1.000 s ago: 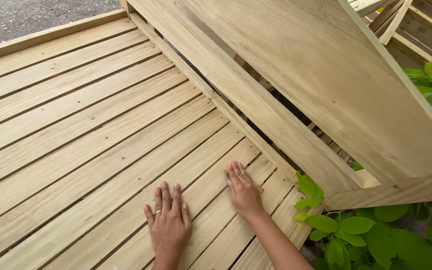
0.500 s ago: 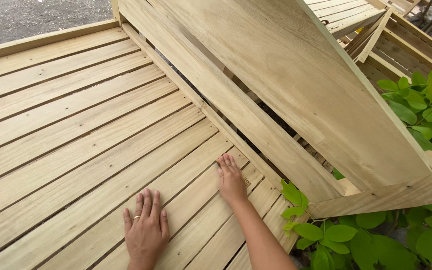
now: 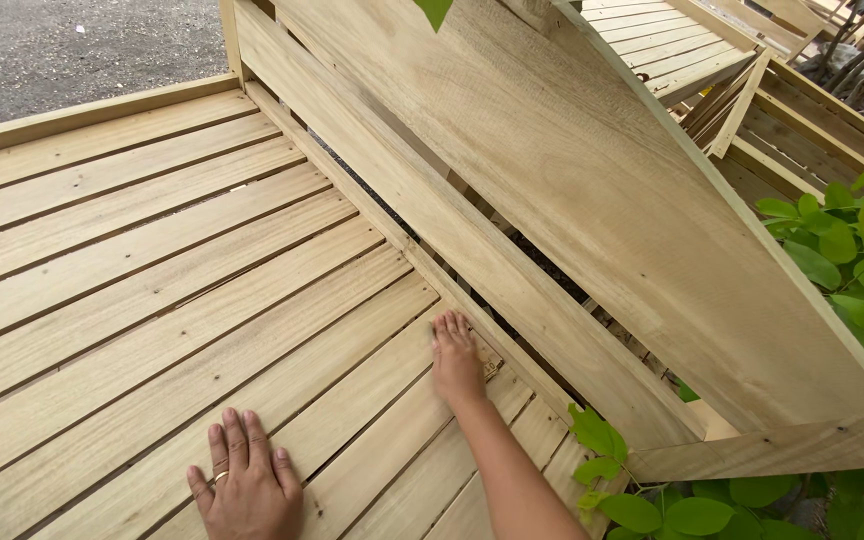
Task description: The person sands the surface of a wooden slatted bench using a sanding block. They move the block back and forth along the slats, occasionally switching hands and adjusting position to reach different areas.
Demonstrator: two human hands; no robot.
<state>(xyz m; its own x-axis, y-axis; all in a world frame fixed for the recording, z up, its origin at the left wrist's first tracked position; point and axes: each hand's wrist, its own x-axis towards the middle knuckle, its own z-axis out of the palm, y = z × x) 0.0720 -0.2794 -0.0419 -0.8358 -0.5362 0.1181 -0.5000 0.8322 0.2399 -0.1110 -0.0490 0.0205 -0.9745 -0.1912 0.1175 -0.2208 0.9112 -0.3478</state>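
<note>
Left hand (image 3: 244,478) lies flat, palm down, fingers spread, on the slatted wooden panel (image 3: 152,280), near its bottom edge in view. It wears a ring on one finger and grips nothing. Right hand (image 3: 457,357) is also open and flat, fingers together and pointing up the slats, pressing on a slat just beside the panel's right-hand rail. Its forearm runs down out of frame, and it holds nothing.

The panel is pale raw timber: long parallel slats with narrow gaps, running diagonally across the view, with a raised border rail (image 3: 82,118) along the far edge.

Touching the panel's right side, a second wooden frame (image 3: 592,200) leans tilted, with a broad plank face and dark gaps under it.

More slatted frames (image 3: 692,50) are stacked at top right. Green leafy plants (image 3: 852,240) sit at right and bottom right. Gravel ground (image 3: 72,50) shows top left.
</note>
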